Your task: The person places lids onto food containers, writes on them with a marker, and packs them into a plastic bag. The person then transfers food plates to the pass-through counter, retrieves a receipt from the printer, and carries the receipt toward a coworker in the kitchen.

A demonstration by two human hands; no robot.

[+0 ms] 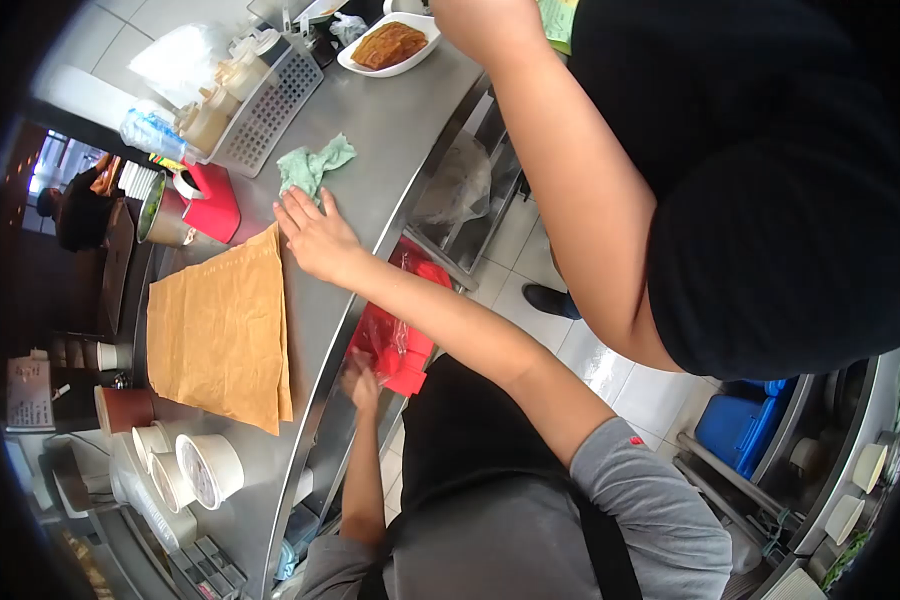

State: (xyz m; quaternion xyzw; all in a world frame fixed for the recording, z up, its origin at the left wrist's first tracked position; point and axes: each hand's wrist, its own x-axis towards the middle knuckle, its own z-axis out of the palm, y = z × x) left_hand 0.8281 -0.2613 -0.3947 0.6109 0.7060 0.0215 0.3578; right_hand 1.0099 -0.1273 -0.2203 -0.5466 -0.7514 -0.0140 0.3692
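A: In the head view, what is the right hand (320, 240) doing?

B: It is resting palm down on the worktop (400, 110), its fingers spreading slightly and gripping nothing; their tips are meeting the cloth (320, 160), though I cannot tell if they are pressing it; the paper bag (220, 330) is lying flat just beside the hand.

A: And the left hand (361, 380)?

B: It is blurring by the worktop's front edge, near the red plastic (406, 378); I cannot tell how far its fingers are closing, or whether they are holding anything.

A: What is surrounding them?

B: Tubs (210, 470) are standing near the bag; a dish (428, 47) is holding brown food (390, 46) beyond the cloth; a co-worker's arm (570, 180) is reaching alongside.
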